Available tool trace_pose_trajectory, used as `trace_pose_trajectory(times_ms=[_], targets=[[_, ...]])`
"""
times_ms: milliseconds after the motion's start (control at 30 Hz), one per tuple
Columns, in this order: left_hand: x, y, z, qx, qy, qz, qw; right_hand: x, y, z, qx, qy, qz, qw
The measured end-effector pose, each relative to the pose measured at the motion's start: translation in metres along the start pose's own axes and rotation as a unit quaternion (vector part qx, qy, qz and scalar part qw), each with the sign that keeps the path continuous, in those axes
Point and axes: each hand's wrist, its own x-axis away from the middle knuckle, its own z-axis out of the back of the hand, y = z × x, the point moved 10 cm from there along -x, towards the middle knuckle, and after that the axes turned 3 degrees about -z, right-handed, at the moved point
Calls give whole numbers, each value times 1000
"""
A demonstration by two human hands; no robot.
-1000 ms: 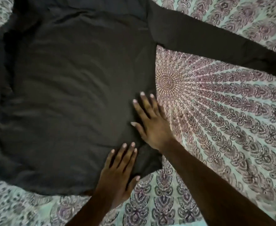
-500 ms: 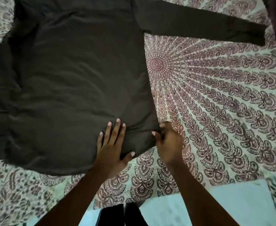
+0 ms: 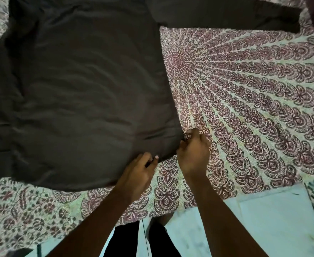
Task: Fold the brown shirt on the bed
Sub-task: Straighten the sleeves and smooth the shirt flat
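Brown shirt (image 3: 87, 80), near corner of its hem gripped in both my hands.
At 6 o'clock my left hand (image 3: 139, 169) curls its fingers onto the hem edge. Just beside it, toward 5, my right hand (image 3: 193, 151) pinches the corner itself. Beyond them the body lies flat on the patterned bedspread (image 3: 245, 108) out to 10 o'clock, one sleeve (image 3: 226, 15) stretched toward 1.

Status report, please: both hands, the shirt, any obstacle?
Left hand and right hand grip the brown shirt at its near hem corner. Shirt spread flat, unfolded. Nothing lies on it.
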Motion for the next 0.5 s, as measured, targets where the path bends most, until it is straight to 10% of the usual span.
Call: trace_pose_trajectory(times_ms=[100,233,367,500], targets=[[2,14,-3,-11,-28,-83,996,5,-43,-1,7,73,155,985],[3,20,14,-48,-1,-175,983,20,-81,-64,132,-54,370,918],[1,-17,79,-84,158,-69,981,23,-17,-63,177,-15,198,964],[1,-88,103,-210,77,90,970,34,-13,-52,143,52,54,987]])
